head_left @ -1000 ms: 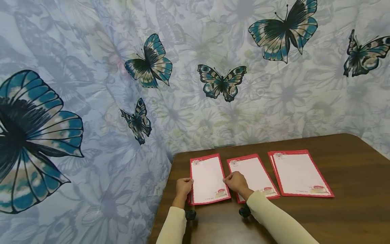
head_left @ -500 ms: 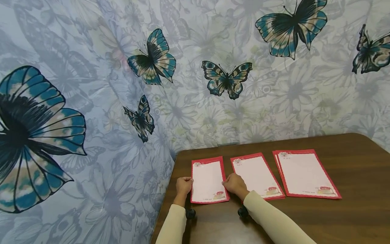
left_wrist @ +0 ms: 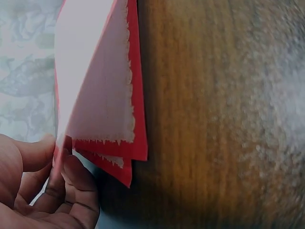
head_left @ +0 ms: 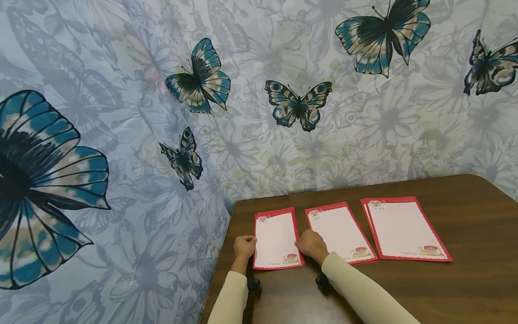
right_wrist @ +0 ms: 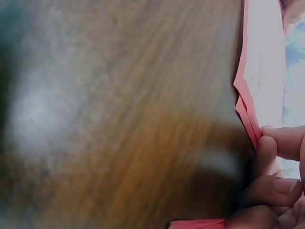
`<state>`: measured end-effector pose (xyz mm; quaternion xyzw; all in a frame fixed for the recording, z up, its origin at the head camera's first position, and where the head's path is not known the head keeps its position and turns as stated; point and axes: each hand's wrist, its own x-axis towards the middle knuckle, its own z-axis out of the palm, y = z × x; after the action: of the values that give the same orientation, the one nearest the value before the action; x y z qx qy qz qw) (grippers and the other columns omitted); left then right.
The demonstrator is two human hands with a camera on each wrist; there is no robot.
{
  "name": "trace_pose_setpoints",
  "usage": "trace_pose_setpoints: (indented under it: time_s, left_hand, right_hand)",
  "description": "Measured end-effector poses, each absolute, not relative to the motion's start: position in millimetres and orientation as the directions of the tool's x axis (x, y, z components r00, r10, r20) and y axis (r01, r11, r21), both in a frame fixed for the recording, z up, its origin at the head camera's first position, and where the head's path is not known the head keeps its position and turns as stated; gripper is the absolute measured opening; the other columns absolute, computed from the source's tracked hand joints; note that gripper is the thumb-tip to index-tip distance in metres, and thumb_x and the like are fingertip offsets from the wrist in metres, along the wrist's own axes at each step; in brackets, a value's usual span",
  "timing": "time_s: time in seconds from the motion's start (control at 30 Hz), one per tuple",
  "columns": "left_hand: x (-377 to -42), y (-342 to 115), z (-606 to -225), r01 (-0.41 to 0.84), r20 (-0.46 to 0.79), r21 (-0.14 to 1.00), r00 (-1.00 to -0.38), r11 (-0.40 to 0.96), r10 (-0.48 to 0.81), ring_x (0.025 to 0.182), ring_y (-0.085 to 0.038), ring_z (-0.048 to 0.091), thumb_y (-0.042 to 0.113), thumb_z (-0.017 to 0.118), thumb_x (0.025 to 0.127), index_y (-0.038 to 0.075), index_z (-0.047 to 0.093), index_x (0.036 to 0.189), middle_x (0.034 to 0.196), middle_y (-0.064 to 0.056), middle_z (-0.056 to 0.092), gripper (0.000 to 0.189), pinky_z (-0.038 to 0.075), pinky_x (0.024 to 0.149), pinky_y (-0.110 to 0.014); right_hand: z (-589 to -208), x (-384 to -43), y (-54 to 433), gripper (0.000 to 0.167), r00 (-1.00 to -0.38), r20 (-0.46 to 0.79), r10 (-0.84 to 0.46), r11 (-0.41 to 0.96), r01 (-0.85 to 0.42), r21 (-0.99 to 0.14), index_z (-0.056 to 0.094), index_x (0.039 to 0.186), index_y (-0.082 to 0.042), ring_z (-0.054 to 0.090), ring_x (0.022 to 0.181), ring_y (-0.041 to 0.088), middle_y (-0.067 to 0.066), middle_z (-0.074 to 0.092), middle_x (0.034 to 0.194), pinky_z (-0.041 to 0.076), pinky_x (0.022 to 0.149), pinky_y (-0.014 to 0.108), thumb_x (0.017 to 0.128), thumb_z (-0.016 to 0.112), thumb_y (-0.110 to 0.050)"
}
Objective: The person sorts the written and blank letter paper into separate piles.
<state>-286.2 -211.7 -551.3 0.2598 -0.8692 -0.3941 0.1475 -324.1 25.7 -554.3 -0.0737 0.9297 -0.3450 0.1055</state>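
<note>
A white sheet of paper with a red border [head_left: 275, 238] is held at the left of the table by both hands. My left hand [head_left: 244, 249] pinches its left edge between thumb and fingers. The left wrist view shows the held sheet [left_wrist: 83, 52] lifted at an angle over another red-bordered sheet [left_wrist: 107, 102], whose corner juts out beneath. My right hand [head_left: 312, 245] pinches the right edge. In the right wrist view, thumb and forefinger close on layered red edges [right_wrist: 250, 114]; how many sheets they grip I cannot tell.
Just right of my right hand lies a second pile of red-bordered sheets [head_left: 341, 234], partly covered by that hand. Farther right rests a third, slightly fanned pile [head_left: 404, 229]. The brown wooden table [head_left: 477, 234] meets a butterfly-patterned wall covering [head_left: 243, 148] at its back and left.
The held sheet has settled from a slight tilt to straighter over the sheets below, whose edges no longer show at its lower left. Both hands keep their hold; the view shifted a little.
</note>
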Motion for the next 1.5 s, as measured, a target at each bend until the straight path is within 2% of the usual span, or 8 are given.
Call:
trace_pose_setpoints:
  time_s: [0.43,0.67,0.77,0.9,1.07,1.3,1.4,1.5]
  left_hand:
    - [-285.7,-209.2,-550.8,-0.342,0.089,0.742,-0.802,0.577,-0.590,0.097,-0.037,0.067,0.011,0.065,0.085,0.003,0.079,0.094,0.098,-0.016,0.076,0.018,0.054,0.087,-0.049]
    - [-286.6,-200.0,-544.4,-0.323,0.108,0.758,-0.795,0.567,-0.597,0.093,-0.035,0.067,0.013,0.062,0.086,0.002,0.077,0.098,0.098,-0.015,0.075,0.021,0.054,0.082,-0.048]
    - [-288.9,-190.2,-539.8,-0.295,0.106,0.784,-0.803,0.546,-0.586,0.086,-0.030,0.066,0.013,0.062,0.086,0.003,0.076,0.098,0.094,-0.013,0.074,0.021,0.053,0.074,-0.044]
    - [-291.0,-171.6,-531.1,-0.234,0.060,0.839,-0.857,0.491,-0.512,0.075,-0.020,0.062,0.012,0.061,0.088,0.002,0.075,0.101,0.089,-0.013,0.072,0.022,0.050,0.063,-0.032]
    - [-289.1,-141.2,-519.7,-0.259,-0.164,0.904,-0.945,0.341,-0.283,0.067,-0.017,0.064,0.016,0.058,0.094,-0.005,0.069,0.114,0.096,-0.016,0.072,0.031,0.056,0.056,-0.027]
    - [-292.4,-95.6,-518.3,-0.332,-0.326,0.914,-0.943,0.232,-0.064,0.059,-0.012,0.060,0.019,0.056,0.097,-0.010,0.064,0.115,0.105,-0.023,0.072,0.036,0.054,0.053,-0.024]
    - [-293.6,-80.7,-521.8,-0.351,-0.350,0.912,-0.936,0.212,-0.042,0.055,-0.009,0.058,0.019,0.057,0.097,-0.011,0.063,0.112,0.104,-0.025,0.072,0.034,0.052,0.051,-0.021]
    - [-293.5,-67.1,-526.2,-0.359,-0.360,0.910,-0.932,0.209,-0.035,0.056,-0.011,0.059,0.018,0.056,0.097,-0.010,0.061,0.113,0.103,-0.023,0.072,0.033,0.054,0.052,-0.022]
  right_hand:
    - [-560.3,-326.8,22.9,0.032,-0.968,-0.149,-0.202,0.769,-0.062,-0.637,0.062,0.065,-0.013,0.054,0.061,0.018,0.001,0.059,0.065,0.043,0.053,0.032,0.087,0.071,-0.034]
    - [-554.7,-326.5,25.5,0.049,-0.978,-0.120,-0.168,0.709,-0.035,-0.704,0.051,0.055,-0.012,0.038,0.051,0.016,0.000,0.045,0.053,0.029,0.044,0.028,0.098,0.053,-0.037]
    - [-550.1,-329.2,38.4,0.044,-0.986,-0.102,-0.135,0.671,-0.015,-0.741,0.061,0.071,-0.007,0.046,0.057,0.016,0.002,0.054,0.062,0.036,0.048,0.030,0.100,0.049,-0.038]
    - [-544.2,-337.2,72.6,0.038,-0.992,-0.062,-0.106,0.657,-0.023,-0.753,0.069,0.098,-0.001,0.063,0.078,0.024,0.011,0.069,0.087,0.050,0.065,0.041,0.098,0.052,-0.035]
    - [-539.6,-345.6,129.4,0.041,-0.993,-0.073,-0.089,0.671,-0.006,-0.741,0.070,0.106,0.005,0.066,0.094,0.036,0.024,0.069,0.111,0.054,0.075,0.048,0.096,0.052,-0.030]
    - [-532.6,-340.6,187.7,0.042,-0.995,-0.094,-0.044,0.677,0.039,-0.735,0.066,0.114,0.009,0.060,0.110,0.046,0.029,0.065,0.120,0.050,0.089,0.055,0.096,0.051,-0.026]
    - [-530.2,-336.3,199.2,0.041,-0.992,-0.097,-0.075,0.692,0.018,-0.722,0.065,0.115,0.011,0.060,0.109,0.046,0.030,0.064,0.120,0.052,0.089,0.053,0.095,0.053,-0.023]
    - [-530.8,-331.9,208.0,0.042,-0.989,-0.122,-0.088,0.710,0.024,-0.703,0.063,0.117,0.013,0.064,0.099,0.040,0.031,0.063,0.121,0.056,0.078,0.046,0.094,0.055,-0.021]
